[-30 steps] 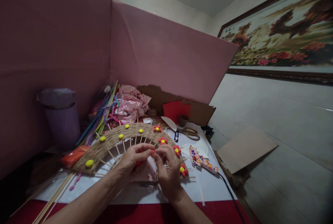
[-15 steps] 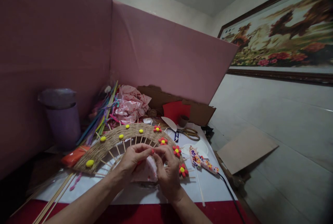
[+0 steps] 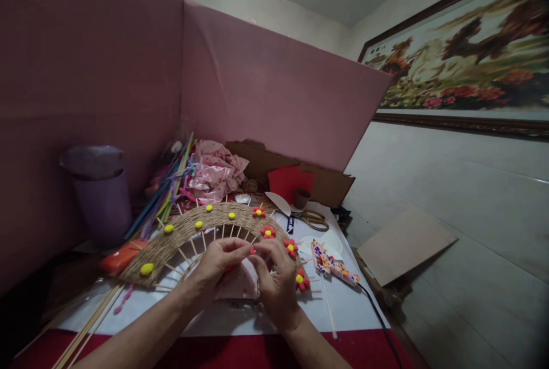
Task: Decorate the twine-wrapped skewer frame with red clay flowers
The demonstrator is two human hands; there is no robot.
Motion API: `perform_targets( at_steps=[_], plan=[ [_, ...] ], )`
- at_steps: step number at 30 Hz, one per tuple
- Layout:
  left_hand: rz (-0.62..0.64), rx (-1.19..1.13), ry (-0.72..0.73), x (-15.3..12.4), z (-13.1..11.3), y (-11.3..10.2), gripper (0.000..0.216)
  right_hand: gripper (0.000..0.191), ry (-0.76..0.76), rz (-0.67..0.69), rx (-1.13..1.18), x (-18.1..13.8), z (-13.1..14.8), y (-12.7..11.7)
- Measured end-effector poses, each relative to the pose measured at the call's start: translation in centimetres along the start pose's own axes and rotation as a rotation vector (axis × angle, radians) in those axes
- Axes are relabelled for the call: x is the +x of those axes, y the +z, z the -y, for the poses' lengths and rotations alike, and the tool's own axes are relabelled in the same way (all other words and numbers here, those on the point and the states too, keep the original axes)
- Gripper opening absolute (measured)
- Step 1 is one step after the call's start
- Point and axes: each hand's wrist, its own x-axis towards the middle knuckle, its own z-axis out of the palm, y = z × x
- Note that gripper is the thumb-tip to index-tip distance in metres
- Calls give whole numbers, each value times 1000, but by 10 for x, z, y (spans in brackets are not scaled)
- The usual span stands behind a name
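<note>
My left hand (image 3: 222, 260) and my right hand (image 3: 275, 274) meet at the fingertips, pinching a small red piece of what looks like modelling clay (image 3: 252, 249) between them. Just beyond them curves a woven twine arch (image 3: 180, 234) with thin wooden sticks poking out along both edges. Red flowers with yellow centres, such as this flower (image 3: 290, 248), sit on its right half. Several yellow dots, one a yellow dot (image 3: 147, 269) at the lower left end, lie on the rest. Below my hands is a pale packet (image 3: 238, 284), partly hidden, with some red showing by my left fingers.
To the right lie a flower-patterned glue gun (image 3: 334, 266) with a black cord, a white stick (image 3: 329, 306) and scissors (image 3: 315, 220). A purple bin (image 3: 103, 209), pipe cleaners (image 3: 171, 186) and crumpled pink fabric (image 3: 217, 171) stand at the back left. Long wooden sticks (image 3: 88, 329) lie front left.
The red piece has turned slightly between my fingertips and now looks narrower. Both hands stay in nearly the same place; the view has shifted very slightly.
</note>
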Motion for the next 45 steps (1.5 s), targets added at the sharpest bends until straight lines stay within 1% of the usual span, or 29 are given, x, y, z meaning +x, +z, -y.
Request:
perform_targets(
  at_steps=[6, 12, 22, 25, 27, 30, 33, 34, 36, 38, 39, 41, 45],
  plan=[
    [41, 36, -3, 1, 0, -2, 35, 8, -20, -31, 23, 1, -1, 0],
    [26, 25, 13, 1, 0, -2, 35, 8, -7, 8, 15, 1, 1, -1],
    [48, 55, 10, 0, 3, -1, 36, 8, -12, 13, 10, 1, 1, -1],
    [25, 78, 40, 0, -2, 0, 36, 8, 4, 0, 13, 3, -1, -3],
    [-11, 122, 83, 1, -11, 1, 35, 7, 44, -34, 28, 6, -5, -5],
    [-81, 261, 169, 7, -31, 1, 32, 10, 159, -95, 90, 15, -10, -9],
    [-135, 424, 321, 19, -51, -3, 22, 14, 270, -107, 146, 26, -15, -10],
    [-164, 522, 369, 25, -56, -4, 20, 14, 299, -100, 154, 30, -17, -10],
    [-234, 766, 417, 36, -64, -6, 19, 12, 339, -78, 172, 37, -20, -8],
    [-288, 1036, 451, 48, -69, -6, 20, 11, 346, -65, 179, 43, -24, -5],
    [-306, 1087, 449, 53, -70, -5, 20, 11, 337, -61, 160, 45, -26, -4],
    [-338, 1148, 441, 62, -71, -2, 25, 11, 285, -51, 36, 49, -29, -3],
    [-330, 1200, 418, 76, -68, 3, 36, 6, 112, -40, -391, 55, -33, -3]
  ],
)
